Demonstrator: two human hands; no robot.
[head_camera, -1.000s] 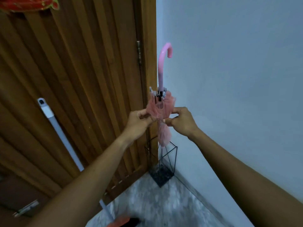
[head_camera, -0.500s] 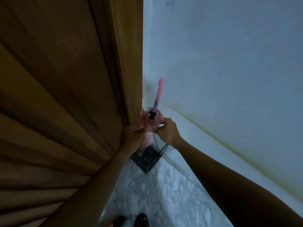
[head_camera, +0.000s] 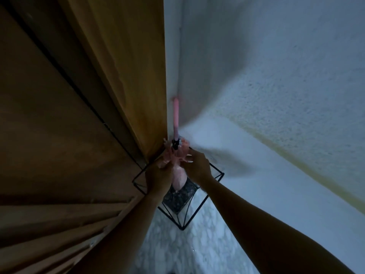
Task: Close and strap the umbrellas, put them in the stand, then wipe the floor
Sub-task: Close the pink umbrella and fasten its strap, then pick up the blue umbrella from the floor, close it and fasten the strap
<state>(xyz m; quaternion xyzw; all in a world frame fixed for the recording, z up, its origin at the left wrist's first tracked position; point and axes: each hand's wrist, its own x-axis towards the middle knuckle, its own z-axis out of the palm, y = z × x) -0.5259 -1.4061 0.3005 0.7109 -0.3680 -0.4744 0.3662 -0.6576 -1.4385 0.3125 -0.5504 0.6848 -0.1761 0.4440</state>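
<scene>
A closed pink umbrella (head_camera: pixel 178 177) stands upright in the corner, its pink handle (head_camera: pixel 176 115) pointing up along the wall. Its lower end sits inside a black wire stand (head_camera: pixel 205 200) with a dark speckled base. My left hand (head_camera: pixel 158 176) grips the folded canopy from the left. My right hand (head_camera: pixel 196 165) pinches the same fabric from the right, just below the runner. Both hands hover over the stand's top rim. The umbrella's tip is hidden by the hands and fabric.
A wooden door (head_camera: pixel 79 135) fills the left side, close to my left arm. A white textured wall (head_camera: pixel 276 95) runs along the right. Pale marbled floor (head_camera: pixel 177 250) lies below the stand.
I have leaned closer and look steeply down. The umbrella has dropped lower, and its lower end now sits within the wire stand. Both hands stay on the canopy.
</scene>
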